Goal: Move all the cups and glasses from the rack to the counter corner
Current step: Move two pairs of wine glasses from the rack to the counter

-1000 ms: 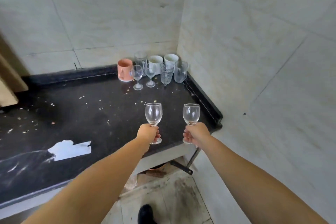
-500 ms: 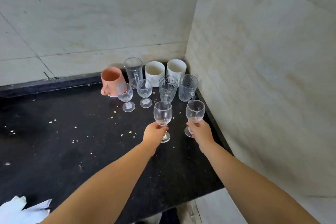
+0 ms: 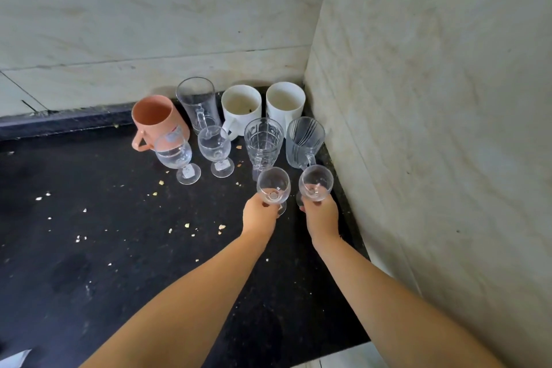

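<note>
My left hand (image 3: 258,215) grips the stem of a small clear wine glass (image 3: 273,185). My right hand (image 3: 322,215) grips a matching wine glass (image 3: 316,181) beside it. Both glasses are upright, low over the black counter (image 3: 89,233), just in front of the group in the corner. That group holds a pink mug (image 3: 158,119), a tall clear glass (image 3: 197,101), two white mugs (image 3: 242,104) (image 3: 285,101), a cut-glass tumbler (image 3: 263,140), a striped glass mug (image 3: 304,139) and two wine glasses (image 3: 176,155) (image 3: 215,148). No rack is in view.
Tiled walls (image 3: 433,98) close the corner at the back and right. Crumbs are scattered over the counter. The counter's front edge runs at the lower right, with pale floor (image 3: 352,355) below it. A white scrap (image 3: 15,358) lies at the lower left.
Both hands carried the wine glasses forward from the counter's front edge to the corner group and lowered them. The view came closer to the corner.
</note>
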Demonstrator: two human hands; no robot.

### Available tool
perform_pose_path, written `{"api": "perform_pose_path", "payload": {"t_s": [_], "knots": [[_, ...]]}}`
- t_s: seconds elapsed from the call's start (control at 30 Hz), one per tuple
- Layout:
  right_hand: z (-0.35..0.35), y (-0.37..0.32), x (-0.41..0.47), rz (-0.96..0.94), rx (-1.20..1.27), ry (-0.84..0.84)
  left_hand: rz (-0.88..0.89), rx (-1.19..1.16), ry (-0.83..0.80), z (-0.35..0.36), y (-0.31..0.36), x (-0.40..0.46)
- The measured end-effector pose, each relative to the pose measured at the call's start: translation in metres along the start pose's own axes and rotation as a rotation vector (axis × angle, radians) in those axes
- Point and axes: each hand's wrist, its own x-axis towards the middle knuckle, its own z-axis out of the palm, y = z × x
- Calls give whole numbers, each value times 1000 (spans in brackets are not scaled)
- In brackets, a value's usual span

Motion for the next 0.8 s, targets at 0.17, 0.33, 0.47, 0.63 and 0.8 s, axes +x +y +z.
{"api": "perform_pose_path", "payload": {"t_s": [0.17, 0.33, 0.47, 0.63, 0.8], "knots": [[1, 3, 8, 18, 2, -1, -13, 5, 1, 6, 1, 6], [2, 3, 14, 37, 44, -6, 26, 28, -3, 8, 6, 10], [0, 1, 17, 53, 60, -22, 48, 53, -20, 9, 7, 9], [-4, -4, 13, 86, 89, -65, 30, 72, -41, 8, 9, 3], [-5, -5, 6, 122, 149, -111, 27, 102, -36, 7, 10, 3]]}}
